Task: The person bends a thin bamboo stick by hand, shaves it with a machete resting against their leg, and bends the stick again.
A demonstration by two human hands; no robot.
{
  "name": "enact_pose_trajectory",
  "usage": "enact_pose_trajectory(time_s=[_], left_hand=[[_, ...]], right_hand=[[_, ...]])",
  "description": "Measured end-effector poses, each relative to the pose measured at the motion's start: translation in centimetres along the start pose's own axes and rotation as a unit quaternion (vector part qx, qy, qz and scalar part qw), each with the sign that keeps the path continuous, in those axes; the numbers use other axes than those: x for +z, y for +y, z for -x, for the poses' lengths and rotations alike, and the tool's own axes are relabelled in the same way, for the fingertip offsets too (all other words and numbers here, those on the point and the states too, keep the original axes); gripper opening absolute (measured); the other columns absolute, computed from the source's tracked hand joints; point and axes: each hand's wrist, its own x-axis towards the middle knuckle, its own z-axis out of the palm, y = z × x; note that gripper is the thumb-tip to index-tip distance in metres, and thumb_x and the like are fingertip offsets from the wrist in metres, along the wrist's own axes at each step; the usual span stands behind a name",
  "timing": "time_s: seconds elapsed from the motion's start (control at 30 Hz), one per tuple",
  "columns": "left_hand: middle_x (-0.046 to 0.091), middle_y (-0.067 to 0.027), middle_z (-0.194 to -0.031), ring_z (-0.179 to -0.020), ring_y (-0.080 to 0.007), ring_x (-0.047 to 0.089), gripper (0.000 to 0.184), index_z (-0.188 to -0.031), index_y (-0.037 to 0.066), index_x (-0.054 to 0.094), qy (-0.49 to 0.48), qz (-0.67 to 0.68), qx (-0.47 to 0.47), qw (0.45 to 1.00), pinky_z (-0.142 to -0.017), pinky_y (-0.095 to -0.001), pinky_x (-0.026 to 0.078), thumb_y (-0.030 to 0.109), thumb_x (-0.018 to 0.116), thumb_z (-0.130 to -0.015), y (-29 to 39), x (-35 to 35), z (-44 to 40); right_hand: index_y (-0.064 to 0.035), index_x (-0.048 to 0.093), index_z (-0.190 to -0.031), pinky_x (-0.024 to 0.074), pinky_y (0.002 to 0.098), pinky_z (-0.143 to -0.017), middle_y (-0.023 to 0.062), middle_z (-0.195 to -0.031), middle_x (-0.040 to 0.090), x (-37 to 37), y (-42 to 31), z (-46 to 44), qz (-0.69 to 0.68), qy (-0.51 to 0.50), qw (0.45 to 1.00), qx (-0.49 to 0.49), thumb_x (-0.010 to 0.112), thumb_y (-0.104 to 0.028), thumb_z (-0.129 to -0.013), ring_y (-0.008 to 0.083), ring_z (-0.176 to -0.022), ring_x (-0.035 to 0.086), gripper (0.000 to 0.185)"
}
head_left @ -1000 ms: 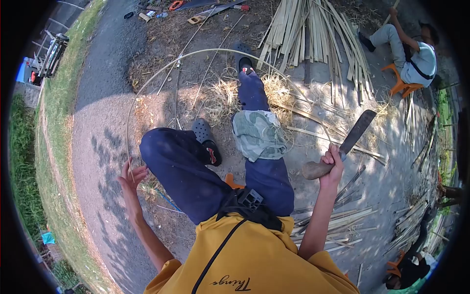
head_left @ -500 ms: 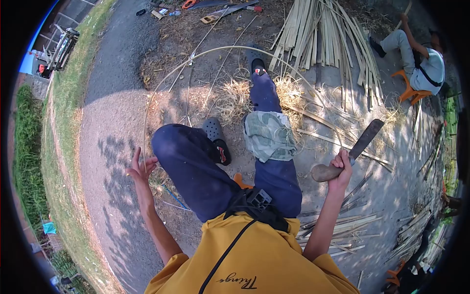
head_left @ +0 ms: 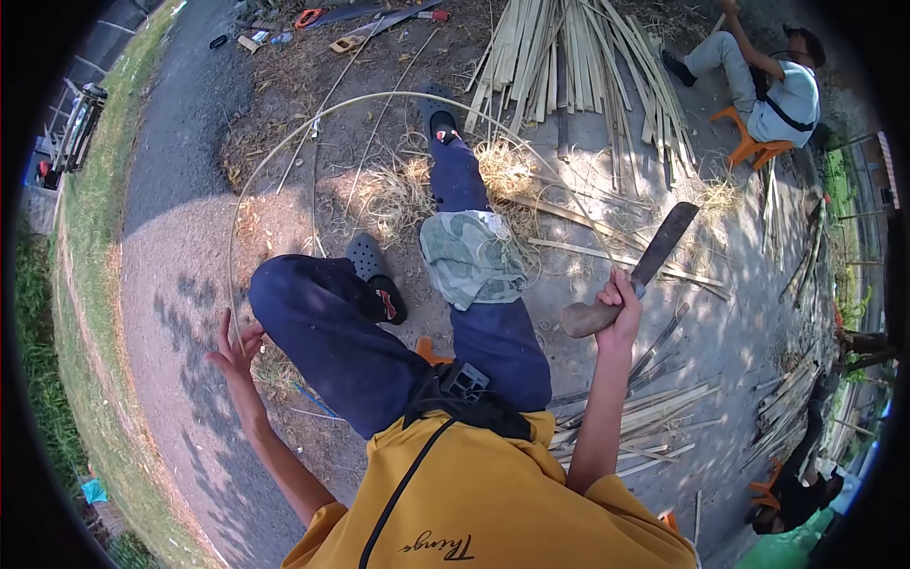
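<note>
A long thin bamboo strip (head_left: 379,95) arches in front of me from one hand to the other. Its left end meets my left hand (head_left: 239,353), where the strip is braced between loosely spread fingers. My right hand (head_left: 618,305) is closed on a big knife (head_left: 668,239) with a dark broad blade and a wooden handle. The blade points up and to the right. The other end of the strip also reaches the fingers of my right hand. A camouflage cloth (head_left: 471,256) covers my outstretched leg, with thin shavings on it.
Split bamboo slats (head_left: 559,66) fan out ahead, and more slats (head_left: 645,422) lie at my right. Curly shavings (head_left: 502,169) surround my foot. Saws (head_left: 379,28) rest far ahead. A person sits on an orange stool (head_left: 749,142) at upper right; another person (head_left: 801,493) is at lower right.
The whole view has shifted, so everything sits further left in it. More of the person at lower right shows. Both hands keep about the same pose with the arched strip and knife.
</note>
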Motion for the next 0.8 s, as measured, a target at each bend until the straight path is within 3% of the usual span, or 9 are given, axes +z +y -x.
enact_pose_trajectory(time_s=[0.07,0.17,0.27,0.33,0.47,0.6,0.67,0.73,0.8], left_hand=[[0.069,-0.012,-0.113,-0.113,-0.0235,0.063,0.104,-0.163,0.013,0.036,0.004,-0.003,-0.004,1.0,-0.114,-0.0415,0.039,0.086,0.005,-0.096,0.4,0.0,0.0],[0.067,-0.0121,-0.118,-0.115,-0.021,0.062,0.087,-0.161,0.009,0.038,-0.012,-0.02,0.001,1.0,-0.111,-0.0402,0.045,0.074,0.024,-0.106,-0.6,-1.0,0.0],[0.069,-0.0111,-0.117,-0.111,-0.0157,0.061,0.063,-0.15,0.004,0.053,0.102,-0.124,0.043,0.986,-0.098,-0.0326,0.051,0.052,0.053,-0.109,-4.4,-5.5,-1.3],[0.071,-0.0097,-0.114,-0.107,-0.0123,0.06,0.044,-0.134,0.002,0.066,0.108,-0.266,-0.077,0.955,-0.087,-0.0273,0.051,0.035,0.068,-0.105,-5.5,-10.3,-1.7],[0.073,-0.0094,-0.109,-0.102,-0.0143,0.06,0.043,-0.126,0.002,0.072,0.119,-0.279,-0.059,0.951,-0.087,-0.0305,0.05,0.039,0.069,-0.104,-9.3,-17.0,-1.6],[0.061,-0.0166,-0.142,-0.13,-0.0284,0.055,0.051,-0.143,0.007,0.062,0.129,-0.393,-0.017,0.91,-0.112,-0.0414,0.04,0.03,0.073,-0.099,-8.6,-19.4,-1.0],[0.041,-0.0184,-0.162,-0.149,-0.0369,0.04,0.064,-0.157,0.015,0.047,0.234,-0.682,-0.145,0.678,-0.121,-0.0478,0.03,0.021,0.071,-0.097,-0.3,-13.2,1.2],[0.031,-0.0184,-0.168,-0.154,-0.0411,0.031,0.075,-0.164,0.023,0.036,0.251,-0.697,-0.1,0.664,-0.122,-0.0549,0.027,0.012,0.066,-0.096,1.5,-13.2,1.1],[0.038,-0.018,-0.165,-0.154,-0.0388,0.033,0.068,-0.161,0.017,0.042,0.207,-0.579,0.187,0.766,-0.123,-0.0549,0.028,0.008,0.064,-0.097,7.2,-8.2,1.6]], right_hand=[[-0.0056,0.058,-0.105,0.0432,0.0218,-0.059,0.0047,-0.102,0.066,-0.7,0.1,-0.3,-0.014,-0.015,1.0,-0.006,0.067,-0.004,-0.101,0.0037,-0.062,0.048,0.009],[-0.0064,0.057,-0.103,0.0424,0.0219,-0.059,0.004,-0.099,0.066,-0.1,-0.1,0.2,-0.002,-0.012,1.0,-0.013,0.068,-0.005,-0.1,0.0036,-0.061,0.048,0.011],[-0.0121,0.055,-0.1,0.0408,0.0224,-0.058,0.0014,-0.088,0.06,0.5,-0.3,0.6,0.04,0.015,0.999,-0.024,0.072,-0.004,-0.097,0.0052,-0.06,0.047,0.019],[-0.0128,0.056,-0.099,0.0405,0.0233,-0.057,0.0027,-0.087,0.062,0.3,-0.4,0.5,0.063,0.019,0.997,-0.044,0.075,-0.001,-0.093,0.0057,-0.057,0.046,0.023],[-0.0127,0.057,-0.098,0.0403,0.0239,-0.055,0.0038,-0.085,0.063,0.8,-1.1,0.9,0.113,0.028,0.991,-0.068,0.077,0.001,-0.089,0.0066,-0.056,0.047,0.026],[-0.0121,0.056,-0.101,0.039,0.0234,-0.057,0.0006,-0.082,0.06,1.9,-1.9,1.6,0.189,0.016,0.98,-0.059,0.075,0.001,-0.091,0.0049,-0.057,0.046,0.025],[-0.0121,0.056,-0.101,0.0389,0.0233,-0.057,0.001,-0.082,0.06,2.1,-2.1,1.6,0.201,0.005,0.978,-0.054,0.075,0.002,-0.091,0.0048,-0.057,0.046,0.026],[-0.0119,0.056,-0.101,0.0384,0.0227,-0.056,0.0021,-0.083,0.062,2.2,-1.9,1.6,0.191,-0.01,0.981,-0.033,0.075,0.003,-0.09,0.0045,-0.056,0.045,0.027],[-0.0113,0.056,-0.1,0.0389,0.0234,-0.054,0.0005,-0.08,0.059,2.9,-1.8,1.9,0.203,-0.014,0.979,-0.026,0.077,0.004,-0.087,0.0057,-0.056,0.047,0.03]])
